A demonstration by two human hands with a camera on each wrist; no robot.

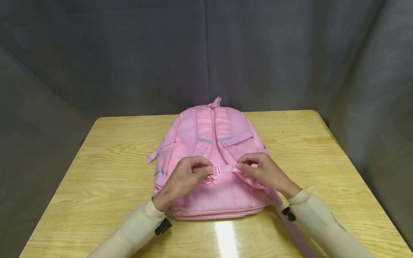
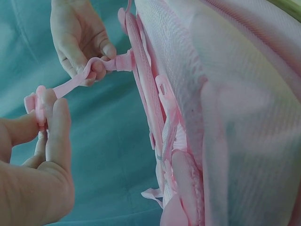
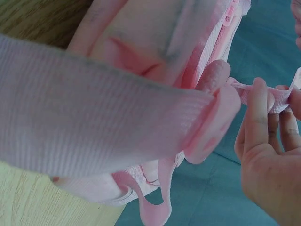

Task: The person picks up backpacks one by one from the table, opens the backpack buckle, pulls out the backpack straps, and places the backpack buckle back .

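Note:
A pink backpack (image 1: 219, 193) lies on the table with its strap side up and its top loop pointing away. My left hand (image 1: 185, 179) pinches a pink plastic buckle (image 1: 217, 170) between thumb and fingers, above the lower back panel. From that buckle a narrow pink strap (image 1: 228, 168) runs across to my right hand (image 1: 266, 172), which pinches it between thumb and fingers. The left wrist view shows the buckle (image 2: 40, 106) upright in the left fingertips and the strap (image 2: 70, 85) slightly bent where the right fingers grip it.
Two padded shoulder straps (image 1: 204, 123) lie along the bag's upper back. A wide pink strap (image 1: 292, 229) trails off the bag's right side toward the table's front edge. The wooden table (image 1: 106, 172) carries the bag; a dark curtain (image 1: 145, 61) hangs behind.

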